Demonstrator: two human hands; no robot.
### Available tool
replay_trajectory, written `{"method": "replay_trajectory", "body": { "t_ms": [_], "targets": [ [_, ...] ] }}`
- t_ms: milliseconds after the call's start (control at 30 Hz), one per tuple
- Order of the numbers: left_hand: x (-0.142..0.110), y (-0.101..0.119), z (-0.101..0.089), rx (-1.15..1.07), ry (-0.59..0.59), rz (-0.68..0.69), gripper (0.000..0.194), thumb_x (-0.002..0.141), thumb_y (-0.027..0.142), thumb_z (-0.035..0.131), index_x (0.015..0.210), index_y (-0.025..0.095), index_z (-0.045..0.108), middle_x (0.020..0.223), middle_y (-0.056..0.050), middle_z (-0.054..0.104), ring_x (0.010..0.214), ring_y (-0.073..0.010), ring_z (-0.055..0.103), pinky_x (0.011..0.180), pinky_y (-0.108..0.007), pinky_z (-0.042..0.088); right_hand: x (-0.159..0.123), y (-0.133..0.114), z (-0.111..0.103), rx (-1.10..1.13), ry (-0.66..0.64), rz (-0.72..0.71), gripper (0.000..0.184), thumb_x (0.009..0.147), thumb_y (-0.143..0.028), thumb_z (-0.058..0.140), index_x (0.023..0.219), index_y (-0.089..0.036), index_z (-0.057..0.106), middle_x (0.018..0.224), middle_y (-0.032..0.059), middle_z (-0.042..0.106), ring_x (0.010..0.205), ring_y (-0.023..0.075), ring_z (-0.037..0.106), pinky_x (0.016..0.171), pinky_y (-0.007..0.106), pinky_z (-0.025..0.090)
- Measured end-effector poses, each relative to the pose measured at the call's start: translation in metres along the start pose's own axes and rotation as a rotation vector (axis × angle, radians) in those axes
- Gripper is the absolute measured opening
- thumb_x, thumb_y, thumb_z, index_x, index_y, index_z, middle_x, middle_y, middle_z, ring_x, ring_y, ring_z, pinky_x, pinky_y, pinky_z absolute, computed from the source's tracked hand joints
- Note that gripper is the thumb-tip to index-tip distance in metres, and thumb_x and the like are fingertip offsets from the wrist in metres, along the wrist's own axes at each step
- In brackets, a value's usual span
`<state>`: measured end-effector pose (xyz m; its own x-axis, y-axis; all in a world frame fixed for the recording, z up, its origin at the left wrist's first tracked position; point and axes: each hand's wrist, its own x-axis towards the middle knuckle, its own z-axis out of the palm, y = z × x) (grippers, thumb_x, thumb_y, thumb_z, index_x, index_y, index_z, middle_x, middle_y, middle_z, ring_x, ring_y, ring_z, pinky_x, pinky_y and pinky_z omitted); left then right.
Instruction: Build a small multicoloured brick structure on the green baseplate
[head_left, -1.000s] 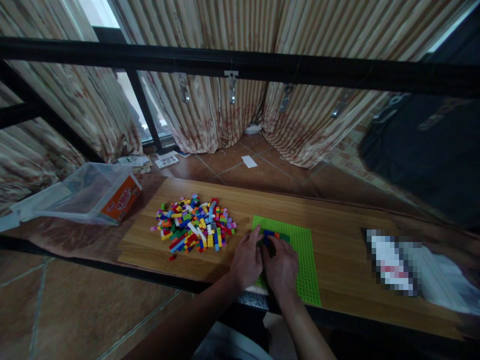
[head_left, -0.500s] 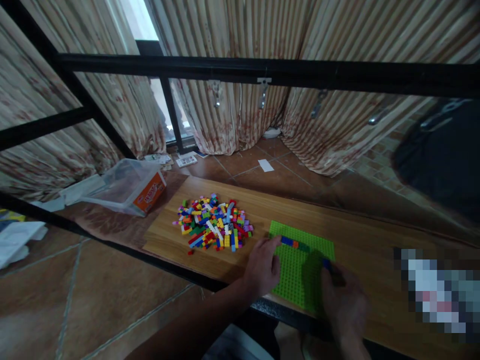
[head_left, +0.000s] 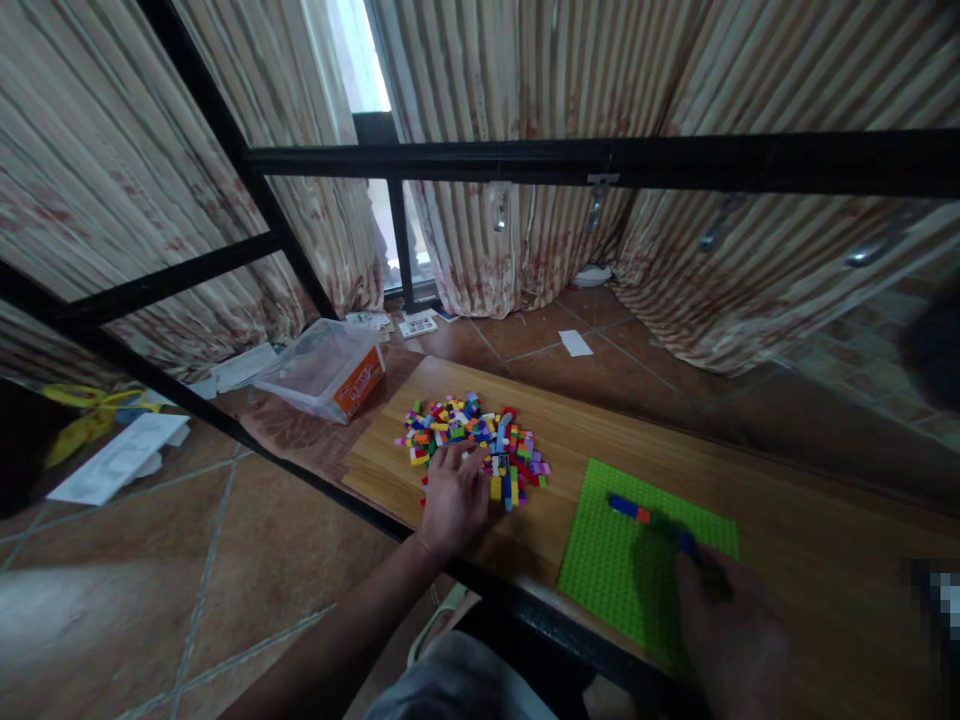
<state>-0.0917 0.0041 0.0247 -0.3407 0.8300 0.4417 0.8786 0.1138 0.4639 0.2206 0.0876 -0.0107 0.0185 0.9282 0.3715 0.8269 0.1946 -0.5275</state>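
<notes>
My left hand point(head_left: 455, 497) is over the near side of a pile of mixed toy building bricks point(head_left: 517, 455). Its fingers are bent and a little apart, and I make out nothing held in them. To the right, a green baseplate point(head_left: 600, 560) lies on the wooden board. A row of bricks point(head_left: 630, 509), blue, orange and dark green, runs across its far part. My right hand point(head_left: 735, 620) is above the plate's right side, fingers closed on a blue brick point(head_left: 684, 542) near the row's right end. Shadow darkens that hand and hides part of its grip.
A clear plastic box point(head_left: 319, 375) with an orange label lies tilted beyond the board's left end. Black metal bars point(head_left: 450, 160) cross in front of striped curtains point(head_left: 570, 90). A white paper point(head_left: 575, 343) lies on the tiled floor, and a white tray-like piece point(head_left: 120, 460) is at far left.
My left hand has left the row on the baseplate and moved left to the brick pile. My right hand stays by the plate with the blue brick. The view has turned left.
</notes>
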Motion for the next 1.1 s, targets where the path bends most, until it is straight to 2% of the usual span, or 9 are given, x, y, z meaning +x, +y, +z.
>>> {"method": "replay_trajectory", "body": {
  "t_ms": [167, 333, 700, 967, 1100],
  "targets": [
    [0.019, 0.01, 0.008, 0.148, -0.164, 0.028, 0.033, 0.086, 0.026, 0.057, 0.118, 0.024, 0.065, 0.136, -0.012, 0.048, 0.124, -0.0346, 0.043, 0.101, -0.054, 0.037, -0.009, -0.031, 0.008, 0.058, -0.027, -0.15, 0.057, 0.089, -0.062, 0.039, 0.098, -0.014, 0.068, 0.097, 0.0146, 0.071, 0.083, 0.0256, 0.065, 0.076, 0.038, 0.05],
    [0.021, 0.011, 0.011, 0.174, -0.233, 0.012, 0.037, 0.083, 0.022, 0.055, 0.119, 0.024, 0.065, 0.14, -0.013, 0.044, 0.128, -0.036, 0.04, 0.103, -0.056, 0.033, -0.017, -0.028, 0.002, 0.086, -0.066, -0.133, 0.056, 0.088, -0.063, 0.042, 0.1, -0.015, 0.068, 0.097, 0.0134, 0.071, 0.083, 0.0243, 0.066, 0.076, 0.037, 0.05],
    [0.025, 0.003, 0.013, 0.145, -0.226, 0.01, 0.022, 0.081, 0.02, 0.058, 0.102, 0.018, 0.064, 0.141, -0.014, 0.045, 0.133, -0.0348, 0.036, 0.107, -0.057, 0.03, -0.025, -0.025, 0.006, 0.107, -0.114, -0.066, 0.059, 0.087, -0.067, 0.042, 0.101, -0.016, 0.069, 0.102, 0.0136, 0.071, 0.091, 0.0273, 0.065, 0.082, 0.041, 0.049],
    [0.026, 0.001, 0.013, 0.112, -0.188, 0.05, 0.011, 0.082, 0.018, 0.058, 0.092, 0.019, 0.063, 0.139, -0.011, 0.051, 0.132, -0.0315, 0.039, 0.109, -0.055, 0.029, -0.029, -0.023, 0.008, 0.139, -0.114, -0.023, 0.055, 0.086, -0.065, 0.045, 0.101, -0.018, 0.068, 0.103, 0.0107, 0.071, 0.091, 0.0254, 0.066, 0.081, 0.039, 0.049],
    [0.023, 0.001, 0.013, 0.119, -0.189, 0.063, 0.012, 0.081, 0.016, 0.057, 0.091, 0.019, 0.064, 0.138, -0.01, 0.051, 0.131, -0.0316, 0.04, 0.109, -0.055, 0.028, -0.03, -0.023, 0.008, 0.135, -0.092, -0.032, 0.054, 0.087, -0.065, 0.044, 0.1, -0.018, 0.069, 0.102, 0.011, 0.071, 0.09, 0.0254, 0.066, 0.082, 0.04, 0.049]
  ]
}}
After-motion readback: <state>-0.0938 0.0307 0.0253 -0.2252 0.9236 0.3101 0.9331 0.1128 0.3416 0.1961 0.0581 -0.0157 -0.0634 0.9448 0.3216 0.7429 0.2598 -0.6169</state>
